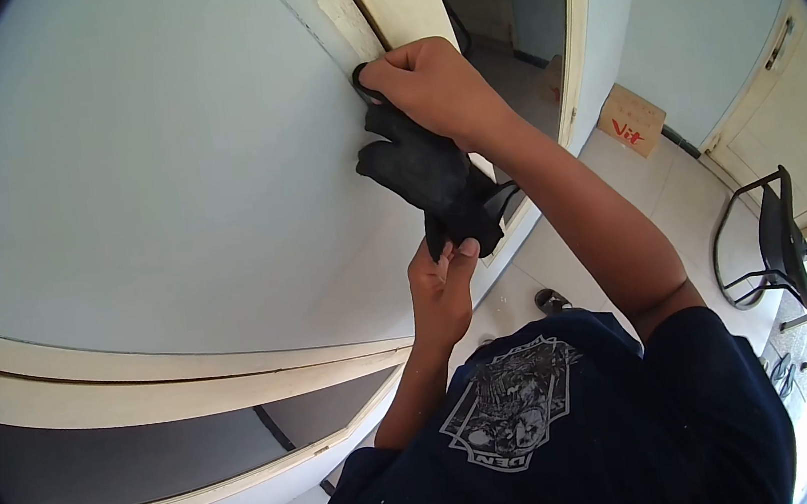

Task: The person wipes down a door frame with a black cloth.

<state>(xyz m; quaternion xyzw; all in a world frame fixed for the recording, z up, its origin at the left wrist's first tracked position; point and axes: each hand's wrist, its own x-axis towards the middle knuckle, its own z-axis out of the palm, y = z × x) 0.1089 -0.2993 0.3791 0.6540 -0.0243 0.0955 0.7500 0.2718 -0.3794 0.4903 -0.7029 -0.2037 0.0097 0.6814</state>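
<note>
A black cloth item [434, 173] with finger-like ends and a thin strap hangs bunched between my hands, in front of a large pale panel [153, 182]. My right hand [429, 88] pinches its upper end, where a small black loop curls by the fingertips. From below, my left hand [446, 292] grips the lower end, thumb pressed on the cloth and fingers partly hidden behind it. Folds hide the item's exact shape.
Cream framing [357, 366] borders the pale panel, with dark openings beyond it. Rightward stand a cardboard box [631, 120] marked "Vit", a black chair [791, 250] and a cream door [790, 114]. A sandalled foot [553, 301] shows on the tiled floor.
</note>
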